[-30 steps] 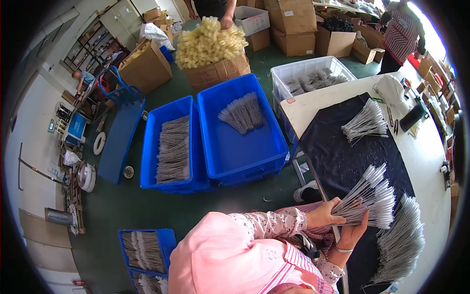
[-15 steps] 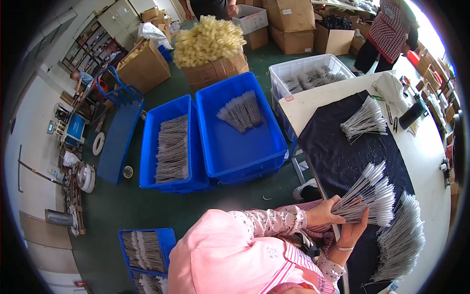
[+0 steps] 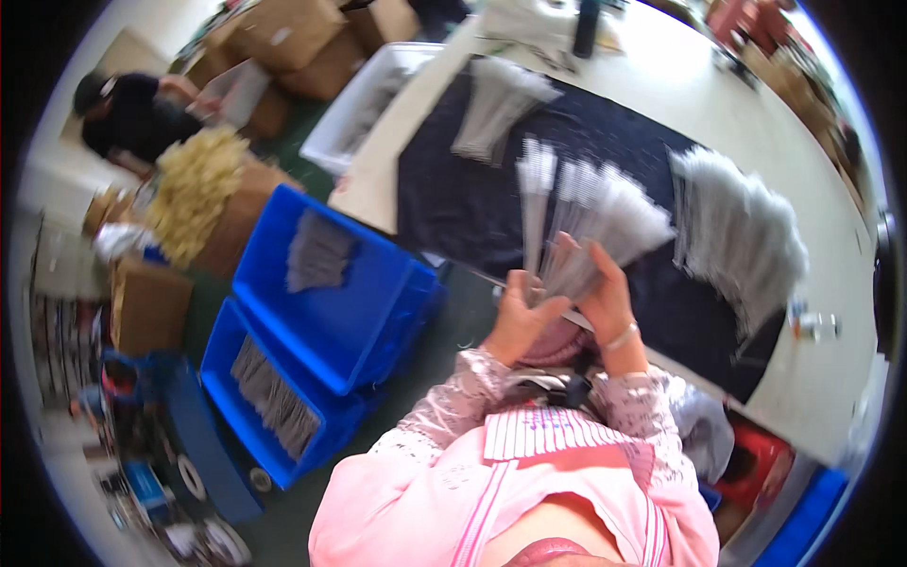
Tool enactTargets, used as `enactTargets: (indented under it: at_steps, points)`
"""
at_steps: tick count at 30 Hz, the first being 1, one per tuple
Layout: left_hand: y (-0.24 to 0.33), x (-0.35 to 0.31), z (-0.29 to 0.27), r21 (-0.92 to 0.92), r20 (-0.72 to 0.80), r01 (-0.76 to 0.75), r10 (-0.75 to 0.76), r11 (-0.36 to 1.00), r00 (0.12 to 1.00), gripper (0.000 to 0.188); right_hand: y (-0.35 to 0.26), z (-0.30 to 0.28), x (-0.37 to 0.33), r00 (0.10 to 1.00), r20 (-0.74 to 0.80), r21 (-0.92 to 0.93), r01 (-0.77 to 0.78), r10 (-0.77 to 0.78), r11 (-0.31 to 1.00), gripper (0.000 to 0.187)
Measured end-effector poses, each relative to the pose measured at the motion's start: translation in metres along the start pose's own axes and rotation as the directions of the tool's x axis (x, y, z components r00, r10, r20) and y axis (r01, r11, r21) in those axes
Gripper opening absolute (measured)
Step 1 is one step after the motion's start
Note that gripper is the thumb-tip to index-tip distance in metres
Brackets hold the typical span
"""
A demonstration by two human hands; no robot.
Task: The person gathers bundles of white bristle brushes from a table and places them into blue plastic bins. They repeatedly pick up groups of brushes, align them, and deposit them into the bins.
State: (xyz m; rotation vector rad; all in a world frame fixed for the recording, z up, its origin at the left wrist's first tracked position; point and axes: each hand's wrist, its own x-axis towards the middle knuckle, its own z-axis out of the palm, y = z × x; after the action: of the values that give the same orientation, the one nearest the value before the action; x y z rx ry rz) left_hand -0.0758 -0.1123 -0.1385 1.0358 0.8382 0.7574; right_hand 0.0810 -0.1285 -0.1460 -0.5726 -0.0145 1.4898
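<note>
My left hand [image 3: 524,317] is closed around the lower stems of a small bunch of thin wire brushes [image 3: 536,189] with white bristle heads. Close beside it, my right hand [image 3: 609,298] grips a larger fanned bundle of the same brushes [image 3: 619,208], heads pointing away from me. Both hands are above the near edge of a black cloth [image 3: 449,203] on the table. A separate bunch of brushes [image 3: 496,109] lies at the cloth's far left, and a big spread pile [image 3: 737,231] lies at its right. Motion blurs the brush tips.
Blue bins [image 3: 364,312] holding more brushes stand left of the pale table [image 3: 652,57]. Behind them are a white crate [image 3: 326,132] and a carton with yellowish pieces [image 3: 194,184]. A person in dark clothes [image 3: 142,118] is at the far left. A dark bottle [image 3: 586,28] stands at the back.
My view has swung right, so the table now sits in the middle. The brushes in my hands have split into a small left bunch and a larger right one.
</note>
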Motion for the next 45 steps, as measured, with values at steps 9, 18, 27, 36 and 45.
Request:
enactTargets:
  at_steps: [9,18,27,36,45]
  points:
    - [0.001,0.002,0.012,0.037,0.042,0.021,-0.022,0.999,0.999,0.038,-0.009,-0.003,-0.009,0.997,0.067,0.112,0.040,-0.048,0.993,0.038]
    - [0.003,0.010,0.025,-0.111,0.227,0.131,-0.103,0.985,0.969,0.035,-0.025,0.017,-0.009,0.978,0.075,-0.040,0.200,-0.196,0.979,0.030]
    - [-0.008,0.014,0.033,-0.139,0.204,-0.015,0.044,0.990,0.978,0.034,-0.028,0.002,-0.006,0.986,0.038,0.098,0.161,-0.165,0.982,0.029]
    - [0.001,0.011,0.037,-0.138,0.188,-0.031,0.057,0.990,0.981,0.031,-0.029,-0.021,0.001,0.984,0.170,0.171,0.033,-0.062,0.985,0.037]
    - [-0.012,0.013,0.034,-0.065,0.159,-0.060,0.070,0.996,0.985,0.025,-0.029,-0.018,-0.002,0.986,0.147,0.207,0.042,-0.073,0.978,0.039]
